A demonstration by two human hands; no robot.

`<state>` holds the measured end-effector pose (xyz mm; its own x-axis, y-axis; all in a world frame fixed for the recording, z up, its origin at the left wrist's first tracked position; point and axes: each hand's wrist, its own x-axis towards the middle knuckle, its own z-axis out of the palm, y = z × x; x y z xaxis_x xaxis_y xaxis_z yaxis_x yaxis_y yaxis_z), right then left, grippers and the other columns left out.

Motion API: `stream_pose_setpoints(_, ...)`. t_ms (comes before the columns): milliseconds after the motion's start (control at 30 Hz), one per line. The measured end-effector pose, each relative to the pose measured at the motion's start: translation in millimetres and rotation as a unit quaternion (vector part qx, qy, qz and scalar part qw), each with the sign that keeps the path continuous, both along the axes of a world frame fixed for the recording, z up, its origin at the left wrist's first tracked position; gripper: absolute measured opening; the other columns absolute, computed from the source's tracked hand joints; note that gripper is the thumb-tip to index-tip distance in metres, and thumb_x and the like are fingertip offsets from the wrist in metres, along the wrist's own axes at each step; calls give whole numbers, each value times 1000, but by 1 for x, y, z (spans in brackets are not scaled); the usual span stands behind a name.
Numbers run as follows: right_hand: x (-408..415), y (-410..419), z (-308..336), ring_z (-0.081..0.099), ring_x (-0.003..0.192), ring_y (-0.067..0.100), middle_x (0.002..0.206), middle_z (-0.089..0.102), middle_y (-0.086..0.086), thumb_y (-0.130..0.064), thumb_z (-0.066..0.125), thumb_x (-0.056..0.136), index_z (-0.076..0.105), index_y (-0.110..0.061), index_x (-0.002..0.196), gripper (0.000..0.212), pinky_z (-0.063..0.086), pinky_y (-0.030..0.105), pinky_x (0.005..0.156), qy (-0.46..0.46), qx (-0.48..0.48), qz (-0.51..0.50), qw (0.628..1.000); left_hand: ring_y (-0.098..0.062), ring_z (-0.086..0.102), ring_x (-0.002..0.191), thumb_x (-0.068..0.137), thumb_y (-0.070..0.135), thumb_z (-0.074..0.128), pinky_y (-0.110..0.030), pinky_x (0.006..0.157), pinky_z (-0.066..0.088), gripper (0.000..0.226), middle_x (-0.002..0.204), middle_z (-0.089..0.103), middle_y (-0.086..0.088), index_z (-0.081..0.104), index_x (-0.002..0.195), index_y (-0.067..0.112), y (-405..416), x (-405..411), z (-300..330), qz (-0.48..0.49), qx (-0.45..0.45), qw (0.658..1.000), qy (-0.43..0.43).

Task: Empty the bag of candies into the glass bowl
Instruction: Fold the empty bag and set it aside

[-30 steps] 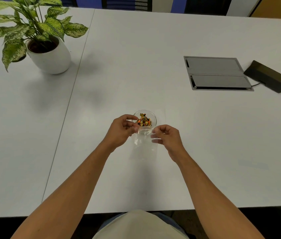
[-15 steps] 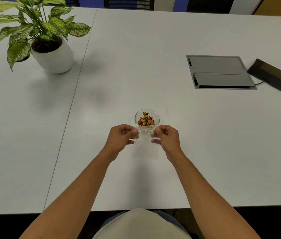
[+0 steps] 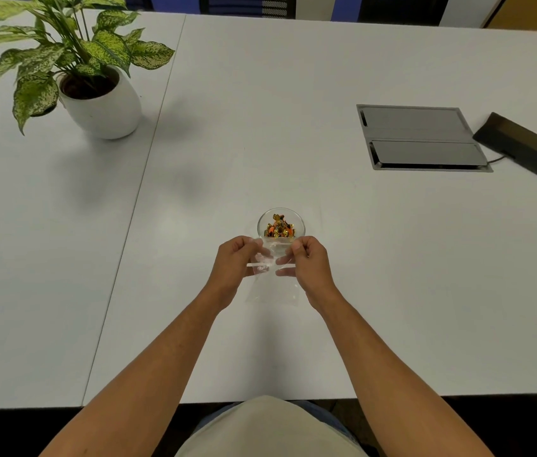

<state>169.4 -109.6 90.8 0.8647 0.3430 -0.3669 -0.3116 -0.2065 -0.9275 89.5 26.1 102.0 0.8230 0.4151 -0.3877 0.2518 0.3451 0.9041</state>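
Note:
A small glass bowl (image 3: 262, 222) stands on the white table, with a heap of gold and orange wrapped candies (image 3: 279, 226) in it. Just in front of the bowl, a clear plastic bag (image 3: 273, 288) hangs between my hands and looks empty. My left hand (image 3: 235, 263) pinches the bag's top edge on the left. My right hand (image 3: 310, 262) pinches it on the right. The bag's white zip strip runs between my fingers.
A potted plant (image 3: 102, 107) in a white pot stands at the far left. A grey cable hatch (image 3: 420, 136) is set into the table at the right, with a black box (image 3: 519, 148) beside it. A seam (image 3: 141, 179) splits the table.
Both hands have drawn the bag back from over the bowl toward me. The candies now sit in the bowl and the bowl is in full view.

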Motion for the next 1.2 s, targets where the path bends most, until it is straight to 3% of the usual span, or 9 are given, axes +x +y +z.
stream_pose_setpoints(233,-6,3,-1,68,71,16,90,64,16,-16,41,104,58,-13,97,18,61,33,60,-1,4,11,1000,-29,73,79,87,7,68,-46,77,60,9,77,75,-8,72,81,10,-2,0,-5,22,24,999,-3)
stream_pose_setpoints(467,-7,-5,6,70,78,18,89,70,10,-20,59,97,68,-5,98,18,58,30,63,83,123,38,988,-33,73,77,89,4,66,-43,72,61,6,77,73,-14,67,86,-1,5,-1,-5,28,18,999,-8)
stream_pose_setpoints(733,-10,-2,7,70,77,20,85,74,10,-13,68,89,73,-8,91,7,56,28,61,99,120,16,988,-33,73,85,86,10,72,-41,72,61,4,88,75,-17,73,87,6,2,-7,-7,9,-8,1000,-18)
stream_pose_setpoints(967,-14,1,3,69,74,16,81,73,6,-15,69,87,73,-13,90,6,55,29,61,80,112,13,990,-28,74,80,89,7,67,-40,74,61,8,80,76,-10,73,83,9,1,-7,-7,0,15,1000,-2)
stream_pose_setpoints(1200,-16,-1,0,71,73,19,87,72,17,-12,68,89,70,-3,99,13,56,27,57,57,97,21,993,-33,73,77,89,8,67,-42,74,61,9,77,74,-14,72,82,6,5,-7,-10,-8,18,1000,11)
